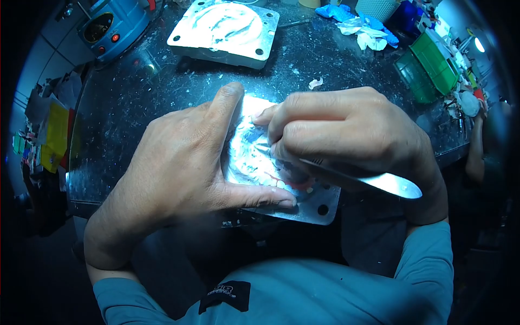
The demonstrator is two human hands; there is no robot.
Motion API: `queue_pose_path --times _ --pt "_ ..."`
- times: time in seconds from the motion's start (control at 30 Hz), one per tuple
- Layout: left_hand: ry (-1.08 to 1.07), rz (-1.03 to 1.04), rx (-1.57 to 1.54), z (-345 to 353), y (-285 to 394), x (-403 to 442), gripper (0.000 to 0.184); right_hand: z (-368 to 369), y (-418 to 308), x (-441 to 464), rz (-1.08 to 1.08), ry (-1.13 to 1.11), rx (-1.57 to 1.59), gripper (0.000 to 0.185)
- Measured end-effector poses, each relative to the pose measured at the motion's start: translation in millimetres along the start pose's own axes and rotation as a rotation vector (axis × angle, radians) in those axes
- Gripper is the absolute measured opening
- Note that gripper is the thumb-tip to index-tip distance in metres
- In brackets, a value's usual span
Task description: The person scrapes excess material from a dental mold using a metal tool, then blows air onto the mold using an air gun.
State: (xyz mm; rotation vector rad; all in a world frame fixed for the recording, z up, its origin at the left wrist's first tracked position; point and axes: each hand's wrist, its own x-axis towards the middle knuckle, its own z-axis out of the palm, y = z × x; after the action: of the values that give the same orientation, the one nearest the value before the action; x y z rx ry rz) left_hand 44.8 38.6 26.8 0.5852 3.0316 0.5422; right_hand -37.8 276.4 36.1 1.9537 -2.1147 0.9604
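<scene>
A metal dental flask half (pixel 311 212) filled with white plaster (pixel 242 154) lies at the bench's near edge. Pink material and a few tooth shapes (pixel 281 184) show near its lower side. My left hand (pixel 181 157) braces the flask from the left, thumb along the near side and forefinger along the far side; its other fingers are hidden. Closed in a fist-like pinch, my right hand (pixel 346 124) holds a wax knife (pixel 398 186) over the plaster. Its broad shiny end points right, toward my forearm; the working end is mostly hidden by my fingers.
A second plaster-filled flask half (pixel 216 51) sits farther back on the dark bench (pixel 124 119). A blue device (pixel 111 32) stands at back left. Blue and white gloves (pixel 363 27) and a green bin (pixel 433 59) lie right. Another person's arm (pixel 475 143) shows far right.
</scene>
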Motion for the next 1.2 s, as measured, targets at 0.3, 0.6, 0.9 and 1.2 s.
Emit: queue_pose_path --times 0.3,0.6,0.9,1.2 --pt "-0.015 -0.036 -0.001 -1 3 -2 0.137 2 1 0 0.027 0.018 0.042 0.019" --pt "0.005 -0.015 0.026 1 2 -2 0.138 3 2 1 -0.005 0.004 -0.009 0.018" --pt "-0.061 -0.082 -0.011 -6 8 0 0.134 -3 6 5 0.065 0.001 0.107 0.018" --pt "0.024 0.052 0.035 -1 0 -2 0.134 -9 19 1 0.065 -0.026 0.149 0.013"
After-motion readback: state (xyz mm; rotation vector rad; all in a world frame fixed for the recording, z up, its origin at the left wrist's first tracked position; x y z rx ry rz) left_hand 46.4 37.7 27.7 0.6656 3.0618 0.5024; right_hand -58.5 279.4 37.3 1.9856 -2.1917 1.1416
